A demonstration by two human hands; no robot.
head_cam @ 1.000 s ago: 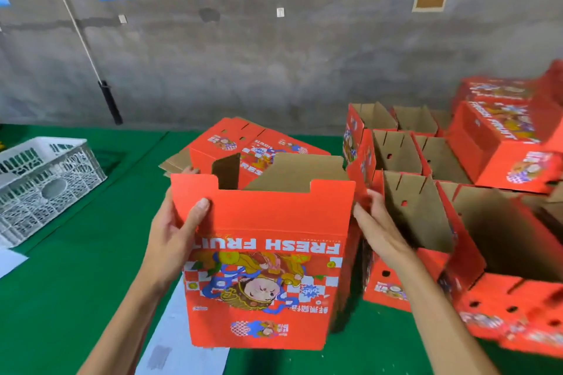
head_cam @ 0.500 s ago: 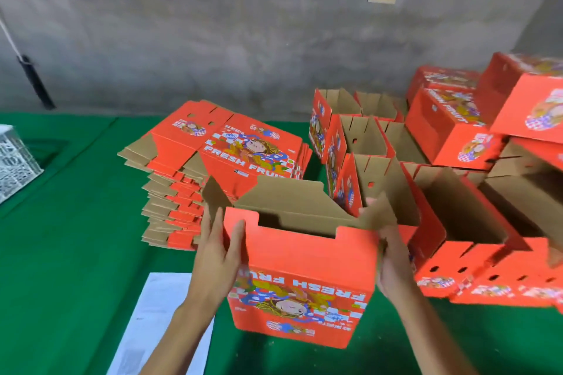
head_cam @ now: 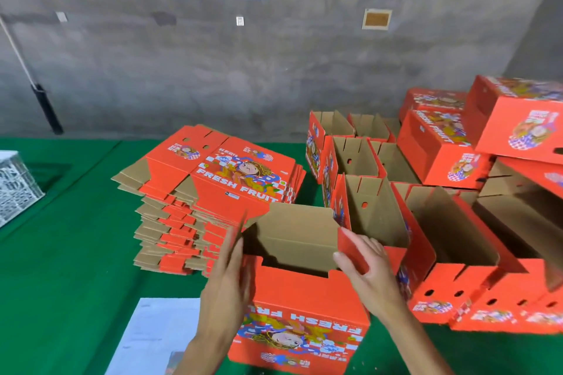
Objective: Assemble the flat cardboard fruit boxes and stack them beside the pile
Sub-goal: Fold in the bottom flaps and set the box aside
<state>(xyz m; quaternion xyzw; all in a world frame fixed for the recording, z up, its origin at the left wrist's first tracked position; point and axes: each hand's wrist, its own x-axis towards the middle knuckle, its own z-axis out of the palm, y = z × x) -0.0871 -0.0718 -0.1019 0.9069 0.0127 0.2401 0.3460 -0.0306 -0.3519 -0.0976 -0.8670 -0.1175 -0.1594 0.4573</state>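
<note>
An opened red fruit box [head_cam: 300, 310] stands on the green table in front of me, mouth up, its "FRESH FRUIT" print upside down toward me. My left hand [head_cam: 227, 286] lies flat against the box's left end flap, fingers straight. My right hand [head_cam: 367, 266] grips the red right end flap at the box's top corner, thumb in front of it. Behind and to the left sits the pile of flat boxes [head_cam: 213, 192]. Several assembled open boxes [head_cam: 451, 240] are packed together on the right, touching the one I hold.
Closed red boxes [head_cam: 441, 146] are stacked at the far right against the concrete wall. A white plastic crate [head_cam: 15, 186] sits at the left edge. A sheet of paper [head_cam: 152, 335] lies on the green table [head_cam: 61, 268] by my left forearm.
The box has come down onto the table and sits lower and nearer me. Both hands have shifted from its sides to the top end flaps, and the inner flaps have gone down inside.
</note>
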